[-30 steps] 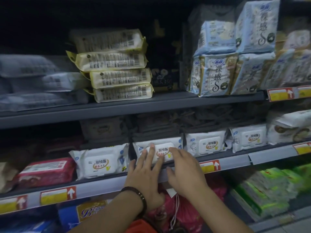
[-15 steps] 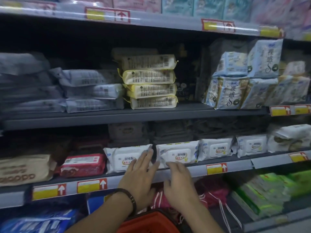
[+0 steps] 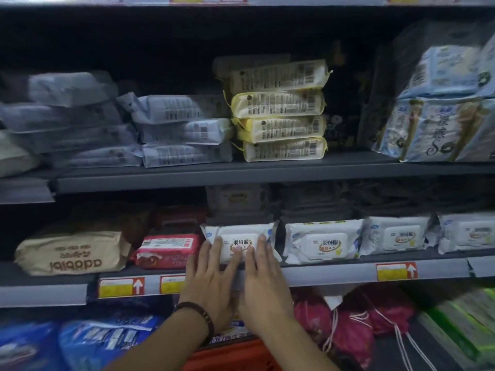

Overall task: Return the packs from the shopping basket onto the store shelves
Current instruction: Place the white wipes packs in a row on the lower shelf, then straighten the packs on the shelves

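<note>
A white wipes pack [image 3: 239,236] with a flip lid stands at the front of the middle shelf [image 3: 329,273]. My left hand [image 3: 211,282], a dark bracelet on its wrist, lies flat with its fingertips on the pack's lower left. Beside it my right hand [image 3: 263,285] rests flat, fingertips touching the pack's lower right. Neither hand grips anything. More white wipes packs [image 3: 322,243] line the shelf to the right. The red shopping basket [image 3: 230,356] shows at the bottom edge, below my wrists.
A red pack [image 3: 168,249] and a beige pack [image 3: 72,251] sit left of the wipes. The upper shelf holds grey packs [image 3: 182,131], yellow-edged packs [image 3: 281,124] and blue-white packs [image 3: 439,124]. Blue bags [image 3: 101,341], pink drawstring bags [image 3: 348,325] and green packs [image 3: 460,322] fill the lower shelf.
My view shifted left along the shelves. Both hands moved from the second white pack to the leftmost one and now press its front.
</note>
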{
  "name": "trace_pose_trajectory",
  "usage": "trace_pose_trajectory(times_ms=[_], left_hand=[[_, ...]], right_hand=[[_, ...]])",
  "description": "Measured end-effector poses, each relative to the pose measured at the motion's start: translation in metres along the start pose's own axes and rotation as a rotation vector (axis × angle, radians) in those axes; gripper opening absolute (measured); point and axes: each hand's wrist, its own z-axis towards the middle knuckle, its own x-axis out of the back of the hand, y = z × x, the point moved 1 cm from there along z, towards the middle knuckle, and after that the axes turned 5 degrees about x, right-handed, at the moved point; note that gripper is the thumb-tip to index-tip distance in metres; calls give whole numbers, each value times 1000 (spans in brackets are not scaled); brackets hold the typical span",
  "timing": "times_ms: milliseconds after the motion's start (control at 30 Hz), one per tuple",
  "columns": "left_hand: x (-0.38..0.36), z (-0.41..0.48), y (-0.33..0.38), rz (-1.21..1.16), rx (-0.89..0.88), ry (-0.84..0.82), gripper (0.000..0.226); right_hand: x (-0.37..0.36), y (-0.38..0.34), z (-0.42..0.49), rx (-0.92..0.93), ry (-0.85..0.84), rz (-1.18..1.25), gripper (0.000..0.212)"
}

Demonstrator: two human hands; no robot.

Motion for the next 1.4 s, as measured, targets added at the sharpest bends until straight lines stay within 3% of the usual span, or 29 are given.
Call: trace_pose_trajectory(times_ms=[400, 600, 700, 900, 1033, 1133, 1233, 1400], left_hand=[[-5, 7, 17, 139, 38, -65, 104], [17, -10, -8, 43, -37, -53, 96], [27, -31, -39, -119, 39, 65, 87], [3, -51, -117, -581, 407, 155, 82], [-10, -42, -135, -982, 436, 89, 93], [-10, -34, -139, -1168, 488, 132, 79], [-10, -28, -146, -1338, 534, 147, 65], [-5, -27, -154, -1509, 531, 36, 74]], right_hand=[[-5, 31, 3, 58, -90, -67, 101], [9, 9, -14, 10, -88, 35, 80], [11, -13, -29, -39, -95, 107, 70], [-3, -72, -34, -92, -39, 488, 48], [-6, -100, -14, -173, 11, 630, 46], [-7, -108, 14, -250, 64, 625, 39], [-13, -117, 32, -389, -24, 770, 30], [-31, -118, 45, -528, -78, 1016, 56]])
